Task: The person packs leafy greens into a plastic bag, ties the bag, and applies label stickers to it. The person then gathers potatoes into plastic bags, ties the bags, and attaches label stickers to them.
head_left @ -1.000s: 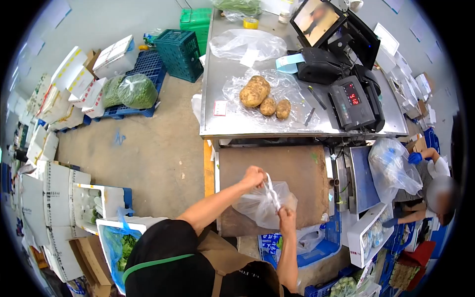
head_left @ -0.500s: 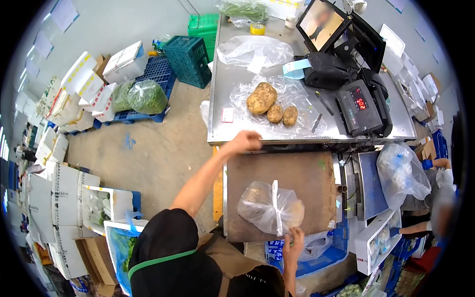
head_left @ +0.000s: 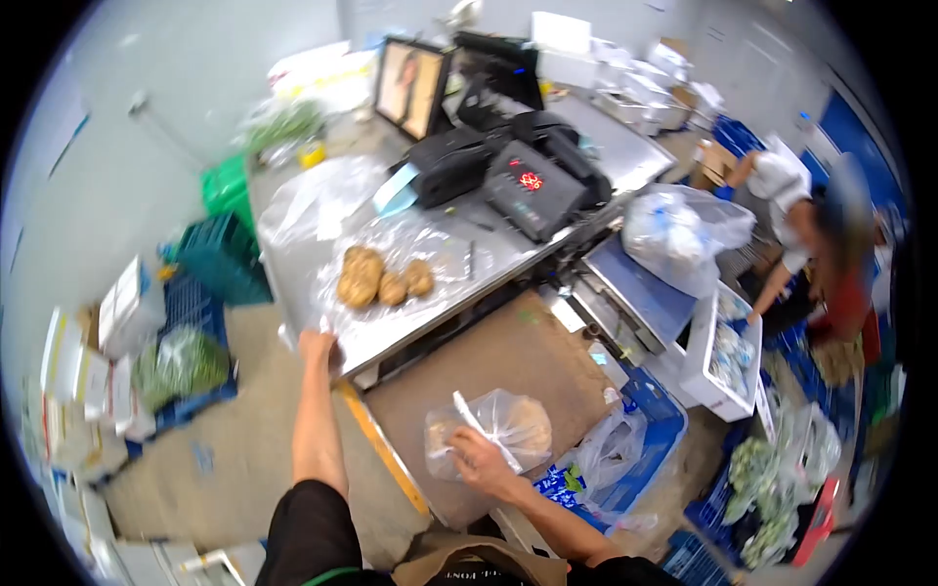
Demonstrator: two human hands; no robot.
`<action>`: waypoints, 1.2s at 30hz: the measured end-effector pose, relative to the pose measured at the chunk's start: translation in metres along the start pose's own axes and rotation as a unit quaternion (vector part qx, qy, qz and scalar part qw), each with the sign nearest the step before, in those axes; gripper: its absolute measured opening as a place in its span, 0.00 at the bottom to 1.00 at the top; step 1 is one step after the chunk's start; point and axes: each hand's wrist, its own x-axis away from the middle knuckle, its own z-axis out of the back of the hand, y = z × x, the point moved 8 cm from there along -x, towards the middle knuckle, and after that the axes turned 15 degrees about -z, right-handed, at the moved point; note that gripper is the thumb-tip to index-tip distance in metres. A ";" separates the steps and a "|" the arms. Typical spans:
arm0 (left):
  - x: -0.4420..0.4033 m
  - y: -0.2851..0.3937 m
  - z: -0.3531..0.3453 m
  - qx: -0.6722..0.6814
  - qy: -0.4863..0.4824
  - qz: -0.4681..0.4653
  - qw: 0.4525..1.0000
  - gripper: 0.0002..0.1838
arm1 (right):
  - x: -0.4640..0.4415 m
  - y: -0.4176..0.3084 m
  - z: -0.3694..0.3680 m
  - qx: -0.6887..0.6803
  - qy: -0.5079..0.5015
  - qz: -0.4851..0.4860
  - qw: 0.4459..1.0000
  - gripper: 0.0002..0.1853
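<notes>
My left hand point(head_left: 318, 350) is at the front left corner of the steel table point(head_left: 391, 329), fingers closed at a small white label point(head_left: 325, 324) that they mostly cover. On the brown board point(head_left: 445, 371), a clear plastic bag point(head_left: 523, 420) holds rounded, brownish contents, and a white strip runs across its top. My right hand point(head_left: 479, 459) grips the bag beside that strip, with its fingers bent. Beyond my left hand, a large potato point(head_left: 361, 275) and two smaller potatoes point(head_left: 394, 288) rest on a sheet of clear plastic film point(head_left: 445, 256).
A scale with red digits point(head_left: 537, 190), a label printer point(head_left: 440, 166) and a screen point(head_left: 408, 86) stand on the table. A blue crate point(head_left: 669, 430) is right of the board. At the right, another person point(head_left: 777, 210) is beside a white foam box point(head_left: 718, 366).
My view has turned to the right. My left hand has reached the label at the table's corner. My right hand has moved from the bag's near edge onto its top and gripped it.
</notes>
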 end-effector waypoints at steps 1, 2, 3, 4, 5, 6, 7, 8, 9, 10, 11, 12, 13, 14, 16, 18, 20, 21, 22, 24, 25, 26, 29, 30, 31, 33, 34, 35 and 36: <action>-0.001 -0.001 -0.005 0.037 -0.006 0.011 0.999 0.15 | 0.001 -0.005 -0.004 -0.003 -0.010 0.006 1.000 0.11; -0.003 -0.010 -0.011 0.074 -0.013 0.027 0.997 0.16 | 0.002 -0.005 -0.005 -0.018 -0.002 -0.003 1.000 0.11; -0.005 -0.015 -0.015 0.143 0.054 0.004 0.988 0.14 | 0.004 -0.004 -0.008 -0.035 0.000 -0.012 0.999 0.11; -0.005 -0.020 -0.019 0.210 0.114 -0.027 0.971 0.12 | 0.006 -0.003 -0.012 -0.052 -0.001 -0.020 0.998 0.10; 0.038 0.028 0.011 0.309 0.058 0.018 0.949 0.12 | 0.007 -0.001 -0.012 -0.056 0.017 -0.029 0.998 0.10; 0.089 0.084 0.047 0.393 0.006 0.075 0.917 0.13 | 0.004 0.008 -0.008 -0.081 0.036 -0.069 0.994 0.11; 0.108 0.100 0.030 0.458 -0.044 0.015 0.888 0.15 | 0.004 0.017 -0.007 -0.107 0.054 -0.112 0.986 0.12; 0.131 0.117 0.013 0.522 -0.099 -0.038 0.846 0.17 | 0.006 0.025 -0.010 -0.134 0.060 -0.156 0.977 0.12; 0.169 0.146 0.008 0.565 -0.182 -0.019 0.804 0.20 | 0.005 0.022 -0.003 -0.155 0.086 -0.165 0.970 0.16; 0.200 0.162 -0.008 0.632 -0.240 0.002 0.737 0.17 | 0.000 0.030 -0.005 -0.239 0.094 -0.179 0.950 0.17; 0.233 0.180 -0.008 0.651 -0.265 0.028 0.711 0.16 | -0.001 0.039 -0.009 -0.323 0.103 -0.202 0.919 0.19; 0.257 0.191 -0.009 0.668 -0.282 0.018 0.688 0.16 | -0.001 0.030 0.002 -0.278 0.116 -0.183 0.936 0.17; 0.278 0.200 -0.011 0.680 -0.302 0.013 0.668 0.16 | -0.001 0.022 0.007 -0.359 0.128 -0.168 0.909 0.15; 0.298 0.214 -0.002 0.694 -0.301 0.029 0.653 0.17 | 0.000 0.015 0.014 -0.433 0.146 -0.143 0.878 0.13; 0.324 0.217 -0.007 0.710 -0.316 0.043 0.628 0.22 | 0.018 0.011 0.021 -0.431 0.169 -0.145 0.874 0.11; 0.337 0.218 -0.011 0.710 -0.335 0.036 0.619 0.23 | 0.034 0.010 0.031 -0.413 0.202 -0.139 0.877 0.09; 0.354 0.217 -0.010 0.685 -0.370 0.031 0.627 0.23 | 0.053 0.009 0.038 -0.384 0.243 -0.138 0.880 0.08; 0.361 0.218 -0.007 0.671 -0.388 0.026 0.632 0.23 | 0.062 0.011 0.041 -0.377 0.258 -0.122 0.881 0.08; 0.360 0.220 0.005 0.647 -0.351 -0.043 0.676 0.26 | 0.072 0.016 0.045 -0.374 0.270 -0.145 0.875 0.07; 0.362 0.234 0.038 0.585 -0.269 -0.184 0.743 0.33 | 0.092 0.024 0.057 -0.369 0.295 -0.191 0.860 0.06; 0.359 0.243 0.063 0.438 -0.206 -0.349 0.803 0.34 | 0.102 0.017 0.067 -0.309 0.299 -0.213 0.877 0.07; 0.364 0.254 0.071 0.399 -0.205 -0.447 0.774 0.30 | 0.109 0.009 0.076 -0.240 0.286 -0.219 0.901 0.07; 0.394 0.277 0.078 0.336 -0.259 -0.602 0.676 0.14 | 0.126 -0.027 0.091 -0.058 0.250 -0.205 0.945 0.09; 0.401 0.275 0.071 0.320 -0.321 -0.574 0.682 0.14 | 0.130 -0.032 0.092 -0.038 0.234 -0.199 0.951 0.08; 0.406 0.272 0.065 0.302 -0.380 -0.544 0.685 0.14 | 0.135 -0.036 0.093 -0.018 0.218 -0.191 0.957 0.08; 0.415 0.264 0.054 0.275 -0.442 -0.504 0.690 0.12 | 0.141 -0.045 0.096 0.031 0.195 -0.167 0.966 0.08; 0.420 0.261 0.053 0.308 -0.476 -0.462 0.682 0.11 | 0.143 -0.046 0.097 0.037 0.184 -0.159 0.969 0.08; 0.427 0.259 0.053 0.339 -0.507 -0.418 0.673 0.10 | 0.146 -0.046 0.098 0.043 0.172 -0.151 0.973 0.07; 0.433 0.258 0.052 0.369 -0.536 -0.373 0.661 0.09 | 0.148 -0.047 0.100 0.048 0.159 -0.142 0.976 0.07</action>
